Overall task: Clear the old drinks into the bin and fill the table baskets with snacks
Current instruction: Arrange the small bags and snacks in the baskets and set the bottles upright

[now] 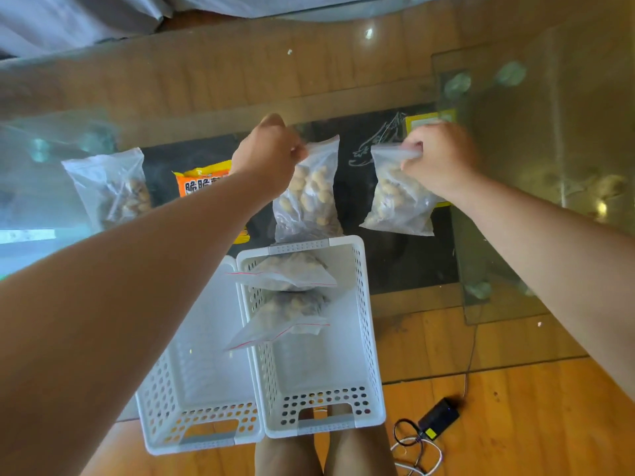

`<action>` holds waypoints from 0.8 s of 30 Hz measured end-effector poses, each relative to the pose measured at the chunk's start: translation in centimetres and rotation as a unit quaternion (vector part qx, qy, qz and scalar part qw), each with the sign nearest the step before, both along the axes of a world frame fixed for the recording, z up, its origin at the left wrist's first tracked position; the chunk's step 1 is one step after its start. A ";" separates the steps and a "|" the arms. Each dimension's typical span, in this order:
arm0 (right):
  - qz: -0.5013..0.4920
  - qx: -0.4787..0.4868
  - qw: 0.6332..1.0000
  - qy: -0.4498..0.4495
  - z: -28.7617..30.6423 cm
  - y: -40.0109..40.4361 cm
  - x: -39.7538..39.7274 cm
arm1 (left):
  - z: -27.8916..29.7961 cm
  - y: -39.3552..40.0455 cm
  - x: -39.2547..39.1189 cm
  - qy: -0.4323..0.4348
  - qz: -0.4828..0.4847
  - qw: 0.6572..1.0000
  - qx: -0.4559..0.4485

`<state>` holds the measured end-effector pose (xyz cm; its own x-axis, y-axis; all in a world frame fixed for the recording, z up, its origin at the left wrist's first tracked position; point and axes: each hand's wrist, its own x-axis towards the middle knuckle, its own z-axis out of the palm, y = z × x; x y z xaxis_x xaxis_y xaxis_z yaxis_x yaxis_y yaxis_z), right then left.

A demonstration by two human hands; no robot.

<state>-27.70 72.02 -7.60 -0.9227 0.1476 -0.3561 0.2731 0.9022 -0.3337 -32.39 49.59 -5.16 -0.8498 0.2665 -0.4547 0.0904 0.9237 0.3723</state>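
2 white baskets sit side by side at the near edge of the glass table, just above the person's knees.

The left arm crosses over the left basket, hiding part of it, and part of the orange snack packet beyond; the right basket holds 2 clear bags of nuts. On the wooden floor by the right basket lie a small black box and its coiled cable. Of 3 more clear zip bags past the baskets, 1 lies on the table at the left, the left hand pinches the top of the middle bag, full of pale nuts, and the right hand grips the top of the right bag.
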 end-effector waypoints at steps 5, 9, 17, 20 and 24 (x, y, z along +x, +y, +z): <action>-0.068 -0.144 0.987 0.034 4.2 0.3 3.5 | 3.7 -1.7 2.9 0.049 -0.008 0.996 0.068; -0.045 -0.254 0.965 -0.047 5.6 -0.7 6.7 | 4.8 -2.4 5.1 0.055 -0.047 0.994 0.087; -0.090 -0.138 0.986 0.030 5.7 -1.1 8.0 | 4.2 -0.5 6.8 0.004 0.018 0.998 0.063; -0.091 -0.164 0.982 0.028 6.9 -2.2 8.7 | 4.9 -0.5 6.9 0.046 0.040 0.994 0.092; -0.146 -0.205 0.962 0.105 8.8 -1.5 9.3 | 6.7 -1.4 6.8 0.110 0.031 0.980 0.162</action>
